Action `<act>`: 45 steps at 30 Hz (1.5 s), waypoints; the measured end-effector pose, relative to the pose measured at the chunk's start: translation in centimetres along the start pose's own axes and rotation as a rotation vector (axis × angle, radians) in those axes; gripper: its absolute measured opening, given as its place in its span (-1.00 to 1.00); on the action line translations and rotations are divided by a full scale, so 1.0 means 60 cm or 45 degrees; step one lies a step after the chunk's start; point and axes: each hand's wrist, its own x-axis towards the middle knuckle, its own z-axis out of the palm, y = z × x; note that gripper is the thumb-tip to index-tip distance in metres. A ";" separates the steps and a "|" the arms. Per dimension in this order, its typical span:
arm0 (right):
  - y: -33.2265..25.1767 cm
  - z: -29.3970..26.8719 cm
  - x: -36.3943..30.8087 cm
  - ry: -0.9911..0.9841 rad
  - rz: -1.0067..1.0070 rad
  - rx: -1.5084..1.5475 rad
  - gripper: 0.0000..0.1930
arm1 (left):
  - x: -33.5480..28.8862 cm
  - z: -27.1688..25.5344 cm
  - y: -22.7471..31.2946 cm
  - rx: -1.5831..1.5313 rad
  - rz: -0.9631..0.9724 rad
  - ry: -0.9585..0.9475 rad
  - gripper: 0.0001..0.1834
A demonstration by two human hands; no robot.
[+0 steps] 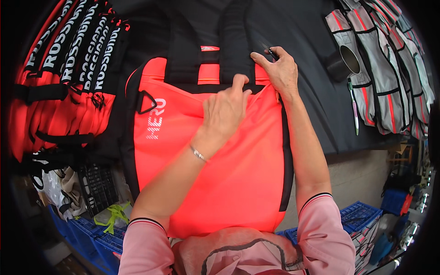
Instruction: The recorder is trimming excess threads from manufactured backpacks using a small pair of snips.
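Observation:
A bright coral-red backpack with black side panels lies in front of me, its lower end against my body. Two padded black shoulder straps stretch away from its top. My left hand is closed over the bag's upper front, by the black band; whatever its fingertips hold is too small to make out. At the bag's upper right corner, my right hand grips small dark thread snips, blades pointing away to the left. A black triangular ring sits at the bag's upper left.
Red and black bags are stacked on the left of the black-covered table. Grey striped fabric pieces lie on the right, with a dark cup and a toothbrush. Blue crates stand below the table.

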 end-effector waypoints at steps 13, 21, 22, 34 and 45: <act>0.012 0.001 0.001 -0.016 -0.061 0.028 -0.33 | 0.031 0.054 -0.024 0.086 0.043 -0.079 -0.85; 0.032 0.001 0.005 0.026 -0.052 0.157 -0.36 | 0.022 0.046 -0.037 -0.092 -0.119 0.104 -0.80; 0.034 0.003 0.005 0.025 -0.049 0.158 -0.36 | 0.021 0.045 -0.038 -0.196 -0.111 0.049 -0.75; 0.036 -0.069 -0.024 -0.045 -0.817 -0.222 -0.75 | 0.029 0.043 -0.052 -0.115 0.091 0.128 -0.38; 0.009 -0.080 0.020 -0.215 -1.104 -0.476 -0.75 | 0.028 0.039 -0.046 -0.139 0.044 0.128 -0.38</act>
